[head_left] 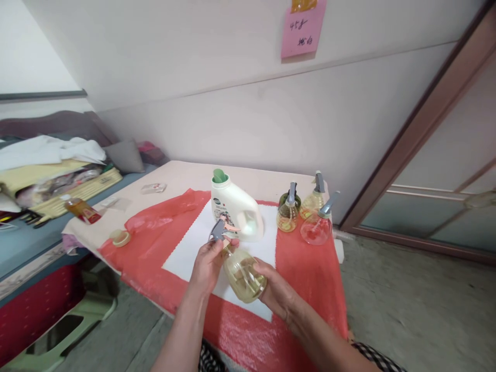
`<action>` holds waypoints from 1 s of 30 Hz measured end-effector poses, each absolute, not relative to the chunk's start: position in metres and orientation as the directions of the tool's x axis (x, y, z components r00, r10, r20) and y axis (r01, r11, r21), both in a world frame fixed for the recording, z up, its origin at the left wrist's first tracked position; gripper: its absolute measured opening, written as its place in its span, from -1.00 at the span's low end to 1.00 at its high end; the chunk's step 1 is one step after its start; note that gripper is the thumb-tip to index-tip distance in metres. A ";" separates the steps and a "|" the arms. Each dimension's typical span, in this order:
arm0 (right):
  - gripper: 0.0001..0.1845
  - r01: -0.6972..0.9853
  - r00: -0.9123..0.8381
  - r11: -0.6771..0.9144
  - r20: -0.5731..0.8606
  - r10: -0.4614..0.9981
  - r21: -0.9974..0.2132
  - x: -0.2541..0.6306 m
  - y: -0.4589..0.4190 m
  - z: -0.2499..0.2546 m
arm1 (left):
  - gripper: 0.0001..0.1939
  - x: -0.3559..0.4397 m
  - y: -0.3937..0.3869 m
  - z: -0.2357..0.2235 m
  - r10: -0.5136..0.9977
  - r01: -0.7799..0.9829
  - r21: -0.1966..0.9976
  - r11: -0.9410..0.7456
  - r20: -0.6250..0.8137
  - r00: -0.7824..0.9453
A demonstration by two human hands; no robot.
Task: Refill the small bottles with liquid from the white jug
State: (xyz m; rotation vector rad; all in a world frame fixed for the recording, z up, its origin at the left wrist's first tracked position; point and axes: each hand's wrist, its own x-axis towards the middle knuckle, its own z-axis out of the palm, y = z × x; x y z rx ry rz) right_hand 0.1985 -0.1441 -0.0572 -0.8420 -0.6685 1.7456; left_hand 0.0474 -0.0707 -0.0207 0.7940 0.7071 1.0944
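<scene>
A clear yellowish spray bottle [245, 276] is held tilted above the table between both hands. My left hand [209, 264] is closed round its neck, just below the grey spray head [220, 228] with its pinkish trigger. My right hand [273, 281] grips the side of the rounded body. Just behind stands a white detergent jug [232, 206] with a green spout [219, 176] and no cap over it. It rests on a white sheet [189, 248].
Several spray bottles [315, 230] stand at the table's right end. A red plastic sheet [310, 279] covers the front. To the left are a round lid [120, 237], an amber bottle [79, 209] and a clear packet [154, 188]. A green stool [73, 320] stands below.
</scene>
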 end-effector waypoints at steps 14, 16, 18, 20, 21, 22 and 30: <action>-0.27 0.114 0.123 0.042 0.056 0.991 -0.993 0.196 -0.137 -0.060 | -0.55 0.059 -0.072 -0.027 0.970 -0.528 0.817 0.234 -0.162 0.180; -0.22 0.236 0.139 0.097 0.132 0.981 -0.967 0.194 -0.138 -0.064 | -0.59 0.061 -0.072 -0.027 0.976 -0.541 0.814 0.210 -0.144 0.162; -0.22 0.343 0.152 0.178 0.242 0.958 -0.922 0.191 -0.140 -0.068 | -0.62 0.063 -0.072 -0.027 0.979 -0.562 0.803 0.197 -0.133 0.154; -0.21 0.466 0.157 0.255 0.362 0.919 -0.847 0.188 -0.141 -0.071 | -0.62 0.065 -0.072 -0.027 0.982 -0.573 0.798 0.187 -0.130 0.139; -0.19 0.527 0.154 0.278 0.413 0.898 -0.803 0.187 -0.143 -0.073 | -0.61 0.067 -0.072 -0.028 0.983 -0.571 0.801 0.180 -0.131 0.127; -0.16 0.583 0.144 0.293 0.451 0.881 -0.758 0.186 -0.144 -0.075 | -0.61 0.068 -0.072 -0.028 0.984 -0.565 0.806 0.175 -0.134 0.115; -0.29 0.855 0.021 0.338 0.678 0.735 -0.394 0.187 -0.147 -0.083 | -0.56 0.076 -0.074 -0.034 0.985 -0.558 0.814 0.159 -0.169 0.033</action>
